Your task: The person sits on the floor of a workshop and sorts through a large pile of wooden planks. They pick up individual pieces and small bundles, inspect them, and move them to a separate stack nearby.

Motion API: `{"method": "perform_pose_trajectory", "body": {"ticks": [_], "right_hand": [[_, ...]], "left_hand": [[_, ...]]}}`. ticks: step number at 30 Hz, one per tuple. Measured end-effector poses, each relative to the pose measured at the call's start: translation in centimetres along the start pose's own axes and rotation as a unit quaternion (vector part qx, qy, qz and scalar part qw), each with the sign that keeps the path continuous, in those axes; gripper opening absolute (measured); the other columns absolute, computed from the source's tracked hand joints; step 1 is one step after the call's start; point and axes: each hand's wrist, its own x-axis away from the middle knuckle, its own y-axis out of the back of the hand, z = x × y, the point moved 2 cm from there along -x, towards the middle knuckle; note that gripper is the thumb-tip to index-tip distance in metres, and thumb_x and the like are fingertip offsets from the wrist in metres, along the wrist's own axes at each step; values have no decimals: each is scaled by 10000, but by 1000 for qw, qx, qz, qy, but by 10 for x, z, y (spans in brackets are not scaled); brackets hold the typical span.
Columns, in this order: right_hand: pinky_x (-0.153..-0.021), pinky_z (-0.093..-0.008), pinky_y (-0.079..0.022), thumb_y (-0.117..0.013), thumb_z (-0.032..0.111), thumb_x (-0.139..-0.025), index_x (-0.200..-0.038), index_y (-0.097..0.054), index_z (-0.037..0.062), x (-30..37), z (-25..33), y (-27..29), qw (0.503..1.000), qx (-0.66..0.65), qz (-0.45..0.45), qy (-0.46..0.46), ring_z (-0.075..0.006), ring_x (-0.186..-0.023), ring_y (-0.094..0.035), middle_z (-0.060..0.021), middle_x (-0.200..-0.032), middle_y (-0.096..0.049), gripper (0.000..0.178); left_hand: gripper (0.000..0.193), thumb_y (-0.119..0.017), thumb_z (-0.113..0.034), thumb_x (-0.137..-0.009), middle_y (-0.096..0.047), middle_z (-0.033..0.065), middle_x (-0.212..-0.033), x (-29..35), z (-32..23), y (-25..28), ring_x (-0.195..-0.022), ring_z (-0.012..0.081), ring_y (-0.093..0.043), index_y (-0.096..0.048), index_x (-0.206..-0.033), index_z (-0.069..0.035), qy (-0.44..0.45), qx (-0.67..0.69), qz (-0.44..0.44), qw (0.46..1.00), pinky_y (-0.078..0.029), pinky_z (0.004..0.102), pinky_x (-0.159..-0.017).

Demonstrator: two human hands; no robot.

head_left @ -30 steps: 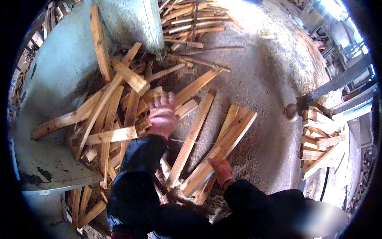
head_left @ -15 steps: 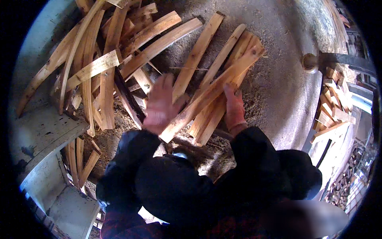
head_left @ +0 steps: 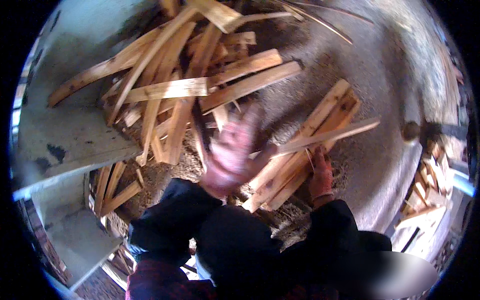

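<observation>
A small bundle of long wooden slats (head_left: 286, 178) lies slanting in front of me on the dusty ground. Across its top runs a thinner wooden strip (head_left: 345, 132), at an angle to the slats below. My right hand (head_left: 321, 176), in a reddish glove, grips the bundle along its right side, with the fingers at the edge beneath the thin strip. My left hand (head_left: 231, 151), gloved too and blurred by motion, is raised with spread fingers left of the bundle, near the strip's lower end. Whether it touches the strip cannot be made out.
A loose heap of wooden slats (head_left: 175, 102) spreads at the left and far left. Beside it stands a worn pale metal structure (head_left: 80, 152) with a ledge. More cut wood (head_left: 429, 175) is stacked at the right, near a dark bar (head_left: 442, 130). Thin sticks (head_left: 325, 22) lie far off.
The view has shifted, so the scene sits farther right and lower. Slats that lay apart left of the bundle no longer show there. The broad top slat is gone from its crossing position; a thin strip crosses instead.
</observation>
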Motion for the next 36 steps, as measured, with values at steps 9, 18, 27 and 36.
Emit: {"method": "perform_pose_trajectory", "body": {"ticks": [9, 18, 27, 36], "right_hand": [[-1096, -351, -324, -745, 283, -828, -1439, -328, -7, 1, 35, -14, 898, 373, -98, 213, -267, -1296, -425, -161, -1421, -431, 795], [-982, -374, -456, -722, 352, -785, -1330, -441, 71, 21, 69, -152, 722, -515, 452, -96, -242, -1137, -535, -92, -1273, -533, 674], [-934, -370, -474, -771, 88, -678, -1229, -512, 88, 47, 90, -40, 966, -115, 222, -61, -220, -1059, -559, -62, -1118, -582, 609], [-909, -378, -476, -711, 66, -708, -1178, -552, 77, 47, 70, -30, 974, -51, 212, -61, -224, -1027, -576, -68, -1089, -610, 496]], "left_hand": [[575, -710, -482, -766, -598, 174, -1065, -55, 149, 114, -1037, 351, -575, -580, -1109, -39, 66, -323, 217, 919, -467, 485, -864], [658, -676, -557, -788, -628, 211, -952, -121, -91, 0, -899, 355, -630, -605, -1121, 5, -47, 189, 224, 955, -498, 423, -799], [472, -608, -328, -892, -624, 122, -1058, -167, 86, 90, -916, 250, -623, -538, -1267, -52, 203, 644, -96, 732, -505, 402, -795], [374, -732, -306, -803, -685, 183, -940, -188, 172, 65, -919, 334, -659, -661, -1080, -65, -51, -104, -79, 990, -532, 397, -785]]}}
